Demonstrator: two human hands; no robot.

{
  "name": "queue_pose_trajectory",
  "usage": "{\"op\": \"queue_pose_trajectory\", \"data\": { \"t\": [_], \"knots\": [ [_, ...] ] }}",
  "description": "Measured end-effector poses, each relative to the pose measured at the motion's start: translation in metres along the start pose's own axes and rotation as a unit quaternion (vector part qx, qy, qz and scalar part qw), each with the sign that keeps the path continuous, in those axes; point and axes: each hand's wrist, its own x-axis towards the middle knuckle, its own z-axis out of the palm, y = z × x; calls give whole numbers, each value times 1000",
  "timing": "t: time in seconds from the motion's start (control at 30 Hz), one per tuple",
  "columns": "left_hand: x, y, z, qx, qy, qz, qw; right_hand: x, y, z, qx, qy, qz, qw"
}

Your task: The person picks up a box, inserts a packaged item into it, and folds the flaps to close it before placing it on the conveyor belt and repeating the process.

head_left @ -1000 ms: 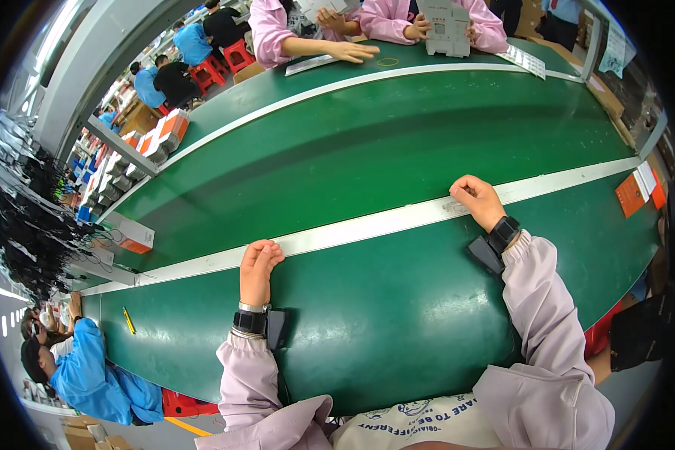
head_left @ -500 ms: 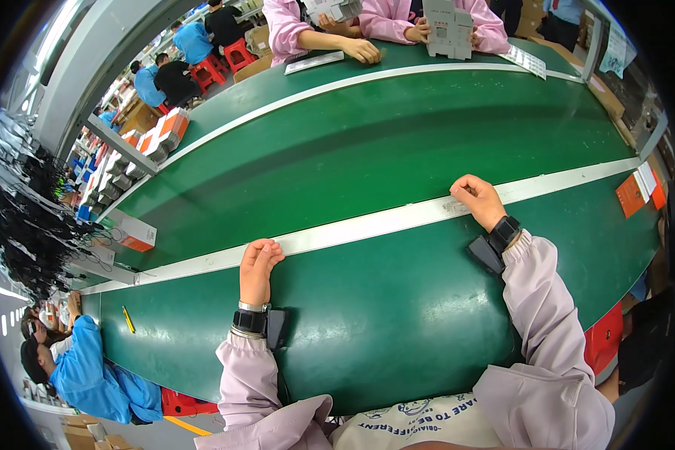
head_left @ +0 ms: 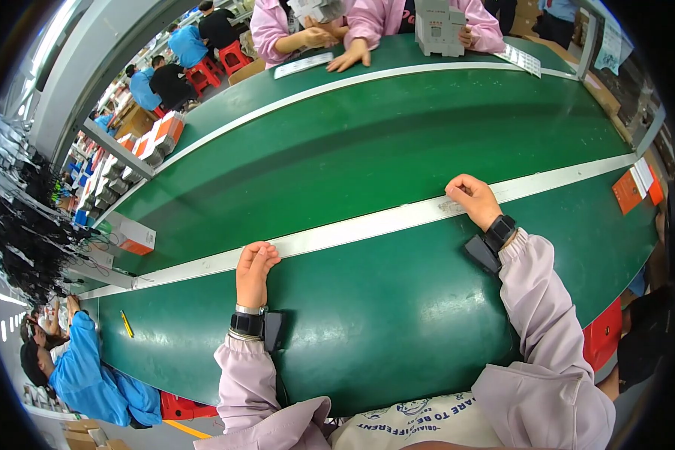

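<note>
My left hand [head_left: 253, 270] rests at the near edge of a white strip [head_left: 334, 232] that runs along the green work table. Its fingers are curled together toward the thumb, and I see nothing in them. Farther right, my right hand [head_left: 475, 199] lies over the same strip, with thumb and bent fingers closed and no thing showing between them. Both wrists carry dark straps with a black block attached. Under my forearms is the near green tabletop [head_left: 375, 322].
A yellow cutter [head_left: 127, 324] lies at left, near a person in blue [head_left: 90, 367]. Orange-and-white boxes stand at left [head_left: 133, 234] and right [head_left: 628, 191]. Across the green belt [head_left: 352, 165], people in pink handle a grey carton [head_left: 439, 30]; a white sheet [head_left: 304, 65] lies beside them.
My hands stay almost in place, in the same closed pose. Across the belt, a pink-sleeved hand now lies flat on the table, and the grey carton has shifted slightly.
</note>
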Motion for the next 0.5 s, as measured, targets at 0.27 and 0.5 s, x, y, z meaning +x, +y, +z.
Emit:
{"op": "queue_pose_trajectory", "data": {
  "t": [0.27, 0.5],
  "knots": [
    [-1, 0, -1, 3, -2, 0, 1000, 0, 1, 1, -3, 13, -23, 1000],
    [0, -1, -1, 8, 0, -1, 1000, -1, -1, 1, -6, 15, -13, 1000]
  ]
}}
